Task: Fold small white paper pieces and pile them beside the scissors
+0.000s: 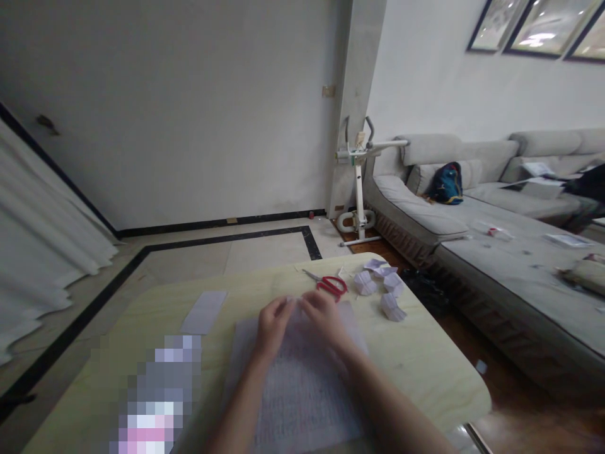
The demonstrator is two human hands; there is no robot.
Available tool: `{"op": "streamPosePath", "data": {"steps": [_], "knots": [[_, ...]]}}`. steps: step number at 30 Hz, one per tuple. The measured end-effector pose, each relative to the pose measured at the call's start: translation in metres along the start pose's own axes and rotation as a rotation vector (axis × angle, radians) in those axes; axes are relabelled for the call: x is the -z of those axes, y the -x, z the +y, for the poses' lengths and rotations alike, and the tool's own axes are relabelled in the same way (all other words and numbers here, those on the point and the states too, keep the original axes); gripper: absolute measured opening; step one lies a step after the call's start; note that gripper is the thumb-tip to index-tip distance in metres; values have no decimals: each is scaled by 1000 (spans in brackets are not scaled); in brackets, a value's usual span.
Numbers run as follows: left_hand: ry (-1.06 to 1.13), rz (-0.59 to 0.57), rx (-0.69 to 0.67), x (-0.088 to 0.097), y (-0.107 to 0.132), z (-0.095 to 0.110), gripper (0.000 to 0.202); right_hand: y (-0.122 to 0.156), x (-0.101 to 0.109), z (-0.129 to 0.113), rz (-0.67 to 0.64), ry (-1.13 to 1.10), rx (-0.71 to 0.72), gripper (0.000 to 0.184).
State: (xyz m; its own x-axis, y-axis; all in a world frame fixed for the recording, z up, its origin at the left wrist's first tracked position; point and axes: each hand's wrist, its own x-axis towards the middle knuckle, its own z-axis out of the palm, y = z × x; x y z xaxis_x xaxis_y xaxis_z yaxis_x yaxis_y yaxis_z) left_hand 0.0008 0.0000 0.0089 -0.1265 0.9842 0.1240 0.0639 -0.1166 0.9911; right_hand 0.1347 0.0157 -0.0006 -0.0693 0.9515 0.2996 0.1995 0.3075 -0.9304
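Observation:
My left hand (273, 323) and my right hand (326, 317) meet above the far part of a large written sheet (305, 391) on the table. Between their fingertips is a small white piece of paper (292, 300), mostly covered by the fingers and blurred. Both hands are closed in a pinch on it. Just beyond my right hand lies a pair of red-handled scissors (333, 287), blades toward the left. Several folded paper pieces (365, 283) sit near the far right corner. To the left rests a flat paper rectangle (205, 312).
The pale wooden table (416, 372) has rounded corners. A blurred-out patch (155, 403) hides its left front. On the right stands a grey sofa (510, 271) with a dark backpack (447, 183). White exercise equipment (360, 195) is by the wall, and a white curtain (42, 233) hangs left.

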Motion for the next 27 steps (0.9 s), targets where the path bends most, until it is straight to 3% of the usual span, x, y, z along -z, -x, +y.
{"op": "streamPosePath", "data": {"steps": [27], "knots": [[-59,-10,-50,-2,0,-5,24,3,2,-6,3,102,84,13]]}}
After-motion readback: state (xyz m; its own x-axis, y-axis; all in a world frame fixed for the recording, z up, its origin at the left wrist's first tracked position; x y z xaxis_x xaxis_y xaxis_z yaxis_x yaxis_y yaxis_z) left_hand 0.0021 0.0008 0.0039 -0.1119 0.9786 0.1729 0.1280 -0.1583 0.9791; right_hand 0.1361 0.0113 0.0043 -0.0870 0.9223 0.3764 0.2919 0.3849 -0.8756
